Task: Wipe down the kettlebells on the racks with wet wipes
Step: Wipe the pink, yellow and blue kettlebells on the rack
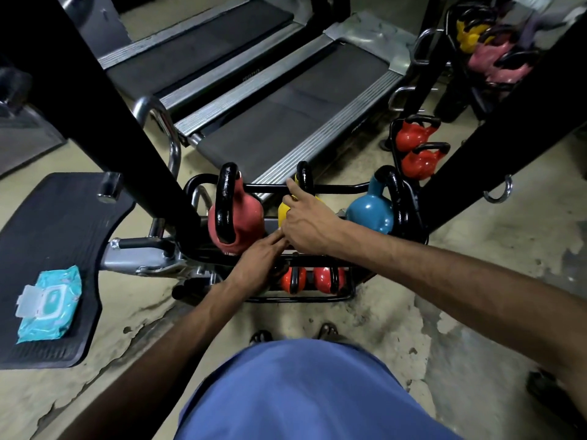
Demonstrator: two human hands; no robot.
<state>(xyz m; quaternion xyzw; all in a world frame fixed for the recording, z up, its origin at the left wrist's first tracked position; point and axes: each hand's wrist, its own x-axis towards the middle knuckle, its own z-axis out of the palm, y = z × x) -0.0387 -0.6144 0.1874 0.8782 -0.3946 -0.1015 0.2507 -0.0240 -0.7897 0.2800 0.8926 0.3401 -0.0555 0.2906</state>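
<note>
— Where's the yellow kettlebell with the black handle (283, 214)?
— On the black steel rack (336, 188), between the pink kettlebell (244, 217) and the blue kettlebell (370, 214). The right hand (305, 223) lies over it; I cannot tell its grip. The left hand (257, 262) has straight fingers at its base.

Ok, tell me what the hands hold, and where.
The right hand lies over the yellow kettlebell, below its handle; a grip cannot be told. The left hand holds nothing visible, fingers straight.

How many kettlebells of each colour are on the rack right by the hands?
Pink kettlebell: 1
Yellow kettlebell: 1
Blue kettlebell: 1
Red kettlebells: 2, both on the lower shelf
Total: 5 that show
</note>
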